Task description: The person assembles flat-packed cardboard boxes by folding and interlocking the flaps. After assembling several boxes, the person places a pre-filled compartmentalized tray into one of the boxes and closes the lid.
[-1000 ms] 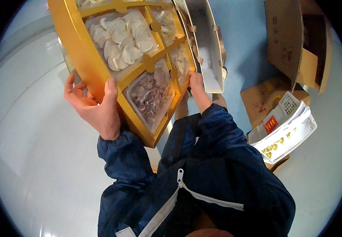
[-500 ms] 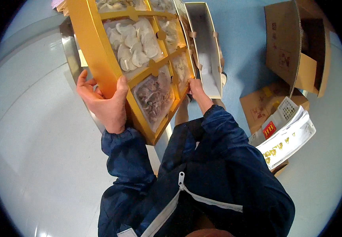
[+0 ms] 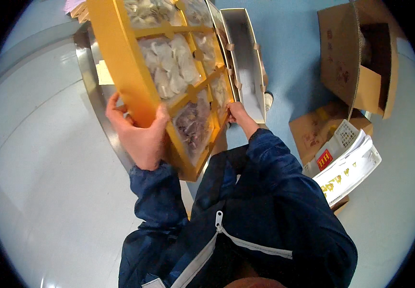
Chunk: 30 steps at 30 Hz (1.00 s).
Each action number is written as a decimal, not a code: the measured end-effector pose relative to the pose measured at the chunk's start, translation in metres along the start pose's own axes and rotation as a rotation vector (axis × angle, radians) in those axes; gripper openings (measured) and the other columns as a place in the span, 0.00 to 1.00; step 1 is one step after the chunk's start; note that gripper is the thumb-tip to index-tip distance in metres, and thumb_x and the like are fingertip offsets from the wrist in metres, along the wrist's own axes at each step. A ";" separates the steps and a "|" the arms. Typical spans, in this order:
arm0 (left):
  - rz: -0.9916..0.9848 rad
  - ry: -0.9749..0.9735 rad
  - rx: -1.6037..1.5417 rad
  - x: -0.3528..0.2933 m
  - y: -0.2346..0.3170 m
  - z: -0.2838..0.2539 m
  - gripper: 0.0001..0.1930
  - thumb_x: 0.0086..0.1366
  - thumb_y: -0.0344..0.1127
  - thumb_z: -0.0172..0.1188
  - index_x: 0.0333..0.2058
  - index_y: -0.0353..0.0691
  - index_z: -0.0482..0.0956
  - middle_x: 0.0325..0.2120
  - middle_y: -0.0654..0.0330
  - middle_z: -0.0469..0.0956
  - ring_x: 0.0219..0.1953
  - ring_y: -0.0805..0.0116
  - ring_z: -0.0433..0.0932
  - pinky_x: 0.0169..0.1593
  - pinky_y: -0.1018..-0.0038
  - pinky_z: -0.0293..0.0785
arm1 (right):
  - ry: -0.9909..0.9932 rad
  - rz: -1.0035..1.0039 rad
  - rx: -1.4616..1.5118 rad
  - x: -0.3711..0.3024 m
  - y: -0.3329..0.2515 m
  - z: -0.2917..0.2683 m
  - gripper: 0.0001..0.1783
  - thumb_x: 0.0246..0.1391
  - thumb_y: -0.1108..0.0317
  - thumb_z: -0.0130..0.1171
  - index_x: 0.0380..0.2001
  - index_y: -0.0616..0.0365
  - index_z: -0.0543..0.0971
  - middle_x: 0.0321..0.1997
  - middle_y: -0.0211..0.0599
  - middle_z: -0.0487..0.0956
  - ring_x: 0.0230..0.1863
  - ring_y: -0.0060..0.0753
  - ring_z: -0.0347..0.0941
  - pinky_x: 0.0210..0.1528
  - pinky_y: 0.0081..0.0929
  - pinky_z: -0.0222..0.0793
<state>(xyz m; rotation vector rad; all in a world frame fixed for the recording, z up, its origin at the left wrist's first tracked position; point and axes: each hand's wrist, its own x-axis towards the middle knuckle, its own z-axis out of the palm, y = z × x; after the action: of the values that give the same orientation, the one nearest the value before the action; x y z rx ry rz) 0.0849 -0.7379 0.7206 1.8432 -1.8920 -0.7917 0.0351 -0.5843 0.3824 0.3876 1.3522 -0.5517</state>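
Between my hands is a gold compartment box (image 3: 121, 62), tilted, its dividers parting several clear packs of dried food. One pack (image 3: 169, 65) holds pale slices; another (image 3: 193, 125) nearer me holds dark, shrivelled pieces. My left hand (image 3: 142, 134) grips the box's left wall, thumb on the upper edge and fingers around the outer side. At the right edge, my right hand (image 3: 240, 116) pinches the rim, its fingertips partly hidden. Close beside the box's right side stands a deep, open cream gift box (image 3: 248, 67) with tan ribbon ties and a pale inside.
Large brown cartons (image 3: 339, 53) stand open at the right. Below them, a white plastic basket (image 3: 373, 165) holds papers or flat printed bags. A metal-edged pale table (image 3: 39, 158) spans the left, with a yellow paper slip (image 3: 104, 73) near its edge. The floor (image 3: 284, 29) is blue.
The gold box has shifted slightly right and toward me, its left side swinging closer to the gift box. My left hand has moved right and down with it; my right keeps its grip.
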 end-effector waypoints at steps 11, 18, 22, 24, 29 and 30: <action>-0.081 -0.124 0.078 -0.016 0.000 -0.011 0.41 0.41 0.33 0.67 0.54 0.41 0.54 0.38 0.53 0.65 0.41 0.58 0.74 0.45 0.70 0.74 | 0.355 -1.201 -0.666 -0.050 -0.099 0.008 0.32 0.46 0.70 0.48 0.57 0.68 0.58 0.54 0.58 0.66 0.55 0.57 0.62 0.56 0.42 0.59; -0.049 -0.101 0.072 -0.025 0.001 -0.020 0.38 0.42 0.28 0.63 0.54 0.40 0.57 0.37 0.55 0.67 0.39 0.64 0.73 0.44 0.72 0.71 | 0.401 -1.401 -0.668 -0.019 -0.252 0.026 0.38 0.42 0.71 0.51 0.61 0.60 0.55 0.61 0.53 0.60 0.63 0.51 0.54 0.63 0.38 0.51; -0.046 -0.121 0.052 -0.032 -0.014 -0.017 0.41 0.39 0.29 0.62 0.55 0.40 0.55 0.41 0.55 0.64 0.42 0.64 0.70 0.46 0.71 0.70 | 0.471 -1.455 -0.989 0.058 -0.338 0.021 0.37 0.42 0.72 0.53 0.60 0.58 0.57 0.54 0.54 0.68 0.54 0.54 0.64 0.56 0.42 0.60; -0.027 -0.127 0.067 -0.036 -0.022 -0.019 0.42 0.39 0.29 0.63 0.56 0.40 0.54 0.43 0.54 0.63 0.43 0.64 0.70 0.47 0.70 0.69 | 0.402 -1.355 -1.080 0.055 -0.352 0.040 0.35 0.43 0.72 0.55 0.58 0.57 0.60 0.49 0.54 0.72 0.51 0.56 0.67 0.50 0.44 0.65; -0.022 -0.155 0.121 -0.042 -0.035 -0.012 0.46 0.37 0.35 0.64 0.57 0.38 0.52 0.45 0.53 0.62 0.46 0.62 0.67 0.48 0.68 0.67 | 0.276 -1.310 -1.317 0.127 -0.371 0.016 0.19 0.50 0.64 0.48 0.48 0.46 0.72 0.39 0.45 0.78 0.40 0.52 0.73 0.41 0.43 0.68; -0.035 -0.153 0.131 -0.044 -0.039 -0.014 0.46 0.37 0.38 0.65 0.57 0.37 0.52 0.46 0.52 0.62 0.47 0.62 0.67 0.49 0.68 0.66 | 0.286 -1.327 -1.273 0.133 -0.367 0.015 0.18 0.51 0.63 0.46 0.46 0.45 0.74 0.38 0.44 0.78 0.38 0.51 0.73 0.39 0.44 0.68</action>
<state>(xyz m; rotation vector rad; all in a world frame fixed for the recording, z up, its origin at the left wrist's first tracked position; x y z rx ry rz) 0.1262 -0.6949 0.7116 1.9481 -2.0559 -0.8607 -0.1495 -0.9110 0.2734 -1.6203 1.8313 -0.5471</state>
